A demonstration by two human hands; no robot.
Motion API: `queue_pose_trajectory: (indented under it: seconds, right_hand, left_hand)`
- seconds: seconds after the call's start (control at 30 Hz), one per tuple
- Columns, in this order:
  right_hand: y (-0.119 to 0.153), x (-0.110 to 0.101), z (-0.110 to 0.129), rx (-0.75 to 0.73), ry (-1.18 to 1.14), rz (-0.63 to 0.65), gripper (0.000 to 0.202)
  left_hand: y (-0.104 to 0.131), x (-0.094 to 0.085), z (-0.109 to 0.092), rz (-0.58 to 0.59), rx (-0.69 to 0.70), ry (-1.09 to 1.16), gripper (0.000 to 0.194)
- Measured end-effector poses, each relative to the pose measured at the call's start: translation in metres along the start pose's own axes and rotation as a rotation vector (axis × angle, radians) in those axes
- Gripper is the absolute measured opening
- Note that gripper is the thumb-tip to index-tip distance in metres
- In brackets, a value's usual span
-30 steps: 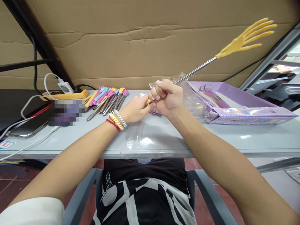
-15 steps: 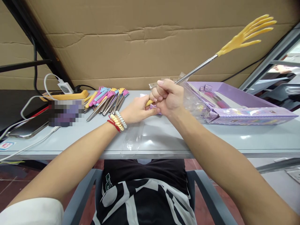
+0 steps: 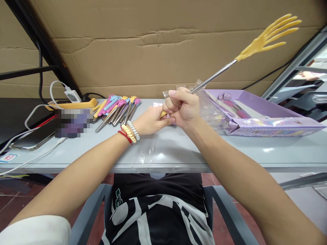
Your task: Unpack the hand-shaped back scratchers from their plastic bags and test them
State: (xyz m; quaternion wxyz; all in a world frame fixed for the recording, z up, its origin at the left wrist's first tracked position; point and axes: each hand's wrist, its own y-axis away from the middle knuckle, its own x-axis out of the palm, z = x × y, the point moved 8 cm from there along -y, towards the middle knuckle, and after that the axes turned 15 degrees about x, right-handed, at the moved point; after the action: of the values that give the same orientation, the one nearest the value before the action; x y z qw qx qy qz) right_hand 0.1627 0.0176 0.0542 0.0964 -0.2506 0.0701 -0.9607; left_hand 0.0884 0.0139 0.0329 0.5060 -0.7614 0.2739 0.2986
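A yellow back scratcher (image 3: 217, 74) with a silver rod and a hand-shaped head slants up to the right, its head in front of the cardboard. My right hand (image 3: 184, 105) is closed round its lower part. My left hand (image 3: 153, 119), with bracelets at the wrist, is closed on the yellow handle end, right beside my right hand. Clear plastic wrappers (image 3: 211, 112) lie behind and right of my right hand. Several coloured back scratchers (image 3: 117, 109) lie in a pile left of my hands. A small purple-and-white piece is partly hidden behind my fingers.
An open purple box (image 3: 276, 127) with items inside stands at the right. A yellow power strip (image 3: 71, 104), white cables and a phone (image 3: 34, 137) are at the left. Clear film (image 3: 145, 149) lies at the table's front edge (image 3: 166, 168). Cardboard (image 3: 143, 64) stands behind.
Both hands keep their hold on the yellow back scratcher and have shifted only slightly. Less of the yellow handle end shows between them.
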Motion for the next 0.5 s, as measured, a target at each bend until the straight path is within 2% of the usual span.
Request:
queue_pose_trajectory:
  seconds: [0.23, 0.5]
  right_hand:
    - [0.0025, 0.0034, 0.0011, -0.002, -0.028, 0.015, 0.06]
    - [0.0051, 0.0012, 0.0013, -0.025, -0.021, -0.029, 0.06]
  left_hand:
    - [-0.0006, -0.0003, 0.0, -0.027, 0.0, -0.033, 0.042]
    - [-0.0014, 0.0008, 0.0023, -0.05, -0.013, -0.113, 0.045]
